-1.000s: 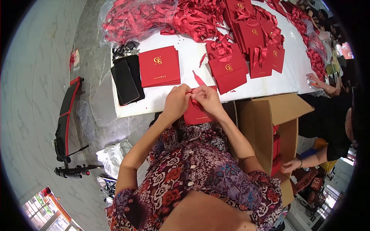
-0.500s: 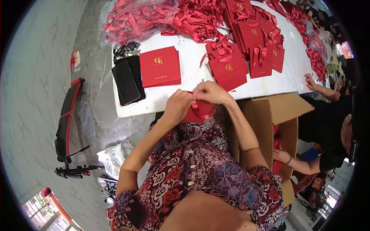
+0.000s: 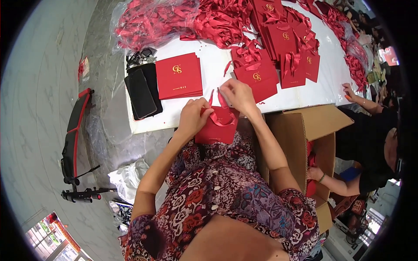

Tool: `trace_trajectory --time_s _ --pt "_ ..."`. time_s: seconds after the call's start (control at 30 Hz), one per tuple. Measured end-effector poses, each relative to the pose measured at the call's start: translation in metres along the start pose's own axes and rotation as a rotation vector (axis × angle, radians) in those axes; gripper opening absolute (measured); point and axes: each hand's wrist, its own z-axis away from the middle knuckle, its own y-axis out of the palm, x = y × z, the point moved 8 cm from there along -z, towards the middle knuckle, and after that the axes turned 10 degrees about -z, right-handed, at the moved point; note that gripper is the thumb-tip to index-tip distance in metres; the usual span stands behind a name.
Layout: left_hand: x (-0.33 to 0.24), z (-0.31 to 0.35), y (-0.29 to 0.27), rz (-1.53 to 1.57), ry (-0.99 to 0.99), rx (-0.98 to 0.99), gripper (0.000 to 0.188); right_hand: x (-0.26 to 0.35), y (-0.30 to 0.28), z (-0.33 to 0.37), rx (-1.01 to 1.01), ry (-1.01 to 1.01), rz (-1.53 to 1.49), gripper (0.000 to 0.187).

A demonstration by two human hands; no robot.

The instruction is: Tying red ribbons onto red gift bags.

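Observation:
A small red paper gift bag (image 3: 216, 134) with gold marks stands at my lap, by the table's near edge. A red satin ribbon (image 3: 224, 123) loops across its upper front, and its ends rise above the bag's top edge. At the bag's upper left corner, my left hand (image 3: 193, 116) is closed, pinching the ribbon between thumb and fingertips. My right hand (image 3: 239, 96) is above the upper right corner, fingers closed on the ribbon's other end. What lies behind my fingers is hidden.
Flat red bags (image 3: 179, 76) lie stacked beside two dark phone-like slabs (image 3: 141, 93) on the white table (image 3: 213, 69). Ribboned bags (image 3: 257, 80) and heaped red ribbons (image 3: 156, 21) are farther back. At right stands an open cardboard box (image 3: 285, 145), with a co-worker's hand (image 3: 315, 173) in it.
My hands, close together before, have moved apart; the right one went up. More of the bag's front shows now, and two ribbon ends stand above it.

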Motion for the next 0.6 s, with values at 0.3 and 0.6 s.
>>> trace_trajectory --time_s 0.3,0.6 --pt "0.006 -0.012 0.015 -0.115 -0.115 -0.057 0.024 -0.010 0.015 0.004 -0.014 0.040 0.256 0.026" --pt "0.002 -0.025 0.032 -0.215 -0.028 -0.179 0.022 -0.019 0.015 0.017 -0.058 -0.015 0.019 0.021"
